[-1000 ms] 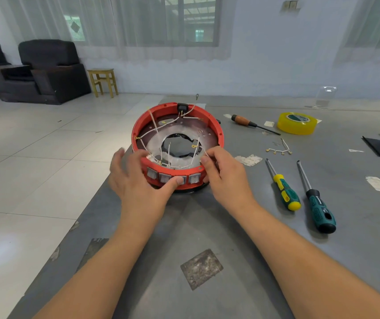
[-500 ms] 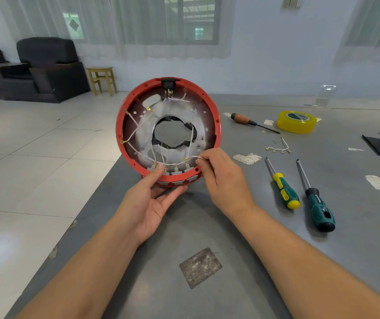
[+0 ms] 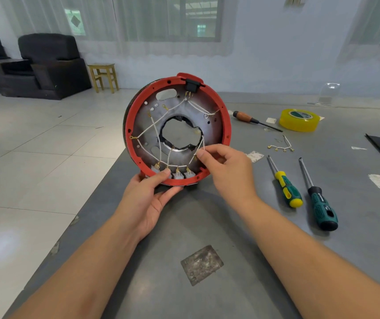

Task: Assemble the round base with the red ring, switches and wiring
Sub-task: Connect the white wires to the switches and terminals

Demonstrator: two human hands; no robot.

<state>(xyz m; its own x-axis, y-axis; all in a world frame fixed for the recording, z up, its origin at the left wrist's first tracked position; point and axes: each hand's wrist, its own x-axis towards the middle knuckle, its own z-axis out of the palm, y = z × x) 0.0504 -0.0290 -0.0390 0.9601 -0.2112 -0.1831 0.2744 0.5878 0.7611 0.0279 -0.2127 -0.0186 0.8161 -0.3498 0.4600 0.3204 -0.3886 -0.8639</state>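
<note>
The right hand's [image 3: 227, 168] fingers [image 3: 201, 154] pinched a white wire [image 3: 203, 143] just inside the lower right of the round base [image 3: 177, 130], thumb and forefinger pressed together on it, the other fingers curled. Half a second before, that hand had rested lower on the rim; now it had risen and drawn the wire up. The left hand [image 3: 154, 194] gripped the base from below, its thumb [image 3: 161, 174] laid on the inner face beside the switches [image 3: 177, 174] and its fingers curled under the red ring [image 3: 227, 125].

The base stood almost upright on its lower edge above the near left part of the worktop [image 3: 242, 238], open face toward the camera; a second earlier it had lain flat on the worktop, and it had since tipped steeper. More white wiring crossed the inner plate to gold terminals.

Right of the base lay a yellow-and-green screwdriver [image 3: 286, 187] and, farther right, a dark green screwdriver [image 3: 320, 203]. Beyond them, still right of the base, were a loose wire harness [image 3: 281, 147], a wooden-handled screwdriver [image 3: 251, 119] and a roll of yellow tape [image 3: 299, 119], none of which had moved.
</note>
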